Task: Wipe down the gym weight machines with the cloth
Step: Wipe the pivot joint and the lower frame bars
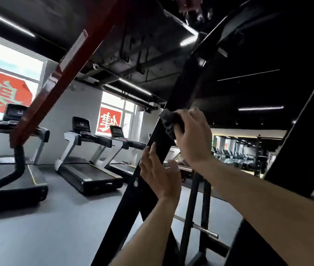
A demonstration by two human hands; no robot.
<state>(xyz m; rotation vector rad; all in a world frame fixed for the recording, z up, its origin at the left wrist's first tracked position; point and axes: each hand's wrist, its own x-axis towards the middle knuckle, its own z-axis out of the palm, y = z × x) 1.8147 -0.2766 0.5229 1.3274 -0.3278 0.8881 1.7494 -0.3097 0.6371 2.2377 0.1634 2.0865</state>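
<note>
A black slanted upright [173, 96] of the weight machine crosses the middle of the head view. My right hand [192, 135] grips a dark grey cloth [168, 121] and holds it against this beam about halfway up. Lower down, my left hand [159, 173] rests on the same beam with straight fingers laid along its edge. Most of the cloth is hidden inside my right palm.
A red slanted beam [71, 68] with a black handle runs at the left. Several treadmills [87, 169] stand along the windowed wall behind. Chrome pegs [200, 227] and black frame parts sit low at the right; another black beam [302, 143] crosses the right edge.
</note>
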